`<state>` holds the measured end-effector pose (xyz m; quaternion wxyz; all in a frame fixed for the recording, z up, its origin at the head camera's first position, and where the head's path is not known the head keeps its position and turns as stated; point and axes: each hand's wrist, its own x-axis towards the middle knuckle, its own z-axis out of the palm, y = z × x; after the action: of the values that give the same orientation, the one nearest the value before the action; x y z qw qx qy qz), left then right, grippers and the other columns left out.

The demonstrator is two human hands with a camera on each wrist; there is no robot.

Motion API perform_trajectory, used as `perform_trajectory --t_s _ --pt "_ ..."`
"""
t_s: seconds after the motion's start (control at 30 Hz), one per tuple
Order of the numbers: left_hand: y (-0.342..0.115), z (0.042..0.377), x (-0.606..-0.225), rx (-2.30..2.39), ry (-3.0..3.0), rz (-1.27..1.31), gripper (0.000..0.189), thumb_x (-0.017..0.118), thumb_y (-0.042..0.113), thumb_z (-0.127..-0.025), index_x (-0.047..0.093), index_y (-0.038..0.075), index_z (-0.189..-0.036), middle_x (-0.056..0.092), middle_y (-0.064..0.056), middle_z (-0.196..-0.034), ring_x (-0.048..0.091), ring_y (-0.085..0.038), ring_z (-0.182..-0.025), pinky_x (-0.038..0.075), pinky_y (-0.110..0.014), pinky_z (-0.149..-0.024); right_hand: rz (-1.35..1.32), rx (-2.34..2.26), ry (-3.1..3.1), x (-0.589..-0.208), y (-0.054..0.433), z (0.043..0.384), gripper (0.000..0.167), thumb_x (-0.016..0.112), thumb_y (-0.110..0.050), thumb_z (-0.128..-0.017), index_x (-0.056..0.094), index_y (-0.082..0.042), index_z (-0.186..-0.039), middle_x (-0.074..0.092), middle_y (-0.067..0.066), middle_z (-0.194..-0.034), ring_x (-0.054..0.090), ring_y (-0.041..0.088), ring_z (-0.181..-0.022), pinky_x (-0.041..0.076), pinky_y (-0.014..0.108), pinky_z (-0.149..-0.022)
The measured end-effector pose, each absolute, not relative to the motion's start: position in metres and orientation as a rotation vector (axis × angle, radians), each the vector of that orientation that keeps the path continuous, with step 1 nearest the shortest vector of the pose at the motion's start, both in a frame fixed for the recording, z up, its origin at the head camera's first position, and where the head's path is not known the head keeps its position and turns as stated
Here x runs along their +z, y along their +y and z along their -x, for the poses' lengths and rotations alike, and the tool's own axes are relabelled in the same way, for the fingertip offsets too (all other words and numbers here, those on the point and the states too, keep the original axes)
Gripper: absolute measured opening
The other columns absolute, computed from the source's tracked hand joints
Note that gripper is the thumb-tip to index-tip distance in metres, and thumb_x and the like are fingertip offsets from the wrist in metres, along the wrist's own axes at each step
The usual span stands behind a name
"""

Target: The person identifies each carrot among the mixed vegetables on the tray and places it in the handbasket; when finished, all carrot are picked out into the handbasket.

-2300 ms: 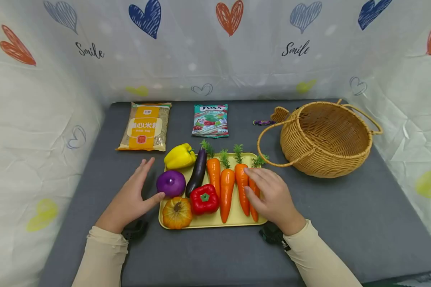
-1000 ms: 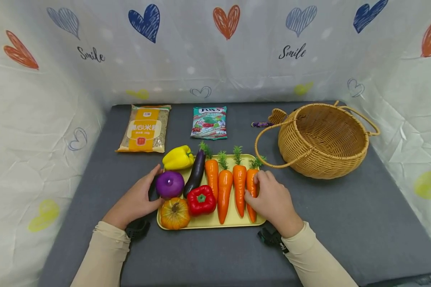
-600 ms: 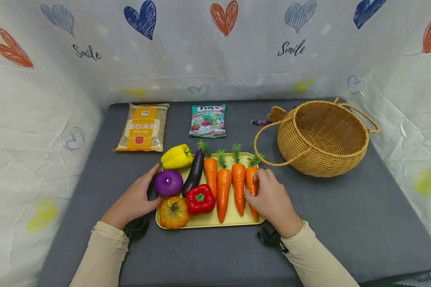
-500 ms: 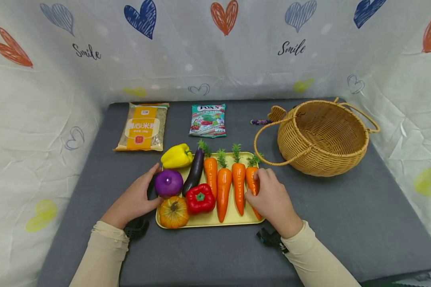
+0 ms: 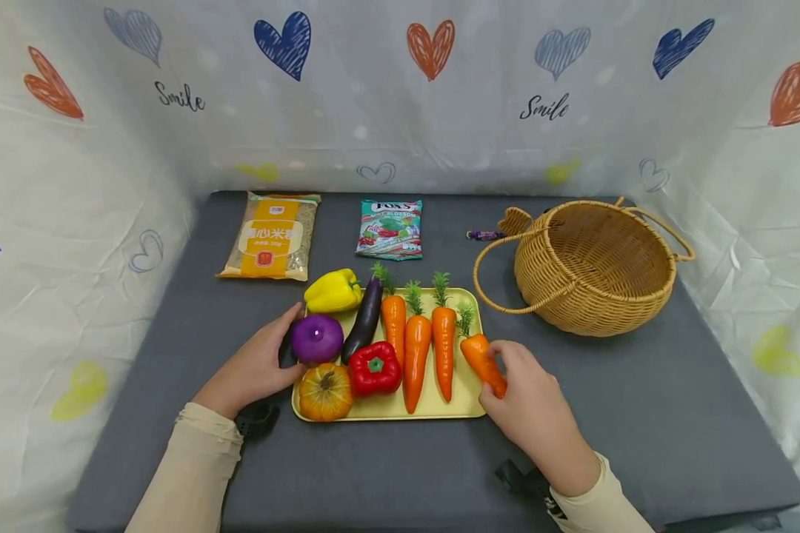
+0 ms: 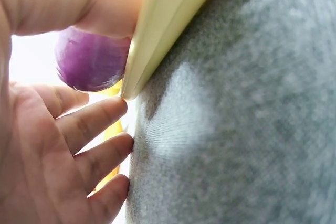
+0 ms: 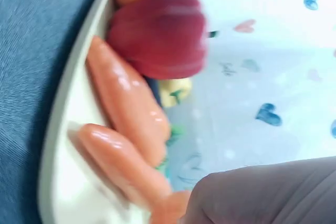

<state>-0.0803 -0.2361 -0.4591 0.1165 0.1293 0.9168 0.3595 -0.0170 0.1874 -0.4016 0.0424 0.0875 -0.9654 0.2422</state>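
Right of centre, the right hand (image 5: 533,411) pinches a carrot (image 5: 482,360) — centre-left, the left hand (image 5: 253,368), spread wide, touches the tray (image 5: 465,397).

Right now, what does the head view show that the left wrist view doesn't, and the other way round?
Only the head view shows the wicker basket, the Fox's bag and the right hand pinching the rightmost carrot.

Only the left wrist view shows the palm side of the left hand.

Both show that hand, the purple onion, the pale yellow tray and the gray tabletop.
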Motion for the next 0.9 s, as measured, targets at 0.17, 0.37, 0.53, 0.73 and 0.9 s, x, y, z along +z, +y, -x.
perform_trajectory --t_s 0.17,0.37,0.53,0.73,0.9 --pt "-0.235 0.081 -0.46 1.039 2.706 -0.404 0.108 0.083 0.028 -0.089 0.017 0.005 -0.171 0.035 -0.02 -0.168 0.036 -0.041 -0.152 0.029 -0.064 -0.122 -0.288 0.714 -2.893 -0.378 0.202 0.003 0.052 0.083 -0.007 -0.081 0.063 -0.007 -0.129 0.071 0.012 -0.116 0.065 0.022 -0.079 0.056 0.038 -0.062" --pt "-0.237 0.081 -0.46 1.014 2.698 -0.394 0.111 0.084 0.029 -0.088 0.014 0.007 -0.172 0.031 -0.02 -0.171 0.033 -0.042 -0.154 0.029 -0.065 -0.122 -0.345 0.616 -2.786 -0.343 0.219 0.002 0.066 0.083 -0.008 -0.082 0.061 -0.007 -0.144 0.077 0.015 -0.109 0.074 0.026 -0.08 0.061 0.045 -0.062" --pt "-0.237 0.08 -0.459 1.017 2.692 -0.4 0.11 0.084 0.026 -0.088 0.014 0.007 -0.172 0.03 -0.02 -0.171 0.032 -0.042 -0.154 0.029 -0.064 -0.122 -0.348 0.549 -2.66 -0.318 0.237 0.018 0.065 0.079 -0.007 -0.082 0.062 -0.008 -0.144 0.077 0.019 -0.115 0.071 0.029 -0.073 0.058 0.048 -0.057" --pt "-0.237 0.079 -0.457 1.038 2.688 -0.405 0.11 0.084 0.024 -0.088 0.015 0.006 -0.171 0.032 -0.022 -0.169 0.034 -0.044 -0.152 0.03 -0.065 -0.121 -0.332 0.518 -2.521 -0.299 0.261 0.052 0.06 0.077 -0.008 -0.083 0.063 -0.007 -0.142 0.076 0.02 -0.118 0.076 0.036 -0.078 0.05 0.036 -0.052" --pt "-0.235 0.08 -0.458 1.024 2.692 -0.375 0.112 0.085 0.026 -0.086 0.016 0.007 -0.171 0.033 -0.02 -0.169 0.035 -0.042 -0.152 0.031 -0.064 -0.12 -0.27 0.667 -2.45 -0.288 0.275 0.077 0.057 0.076 -0.007 -0.086 0.063 -0.005 -0.141 0.075 0.018 -0.121 0.077 0.039 -0.088 0.043 0.008 -0.069"
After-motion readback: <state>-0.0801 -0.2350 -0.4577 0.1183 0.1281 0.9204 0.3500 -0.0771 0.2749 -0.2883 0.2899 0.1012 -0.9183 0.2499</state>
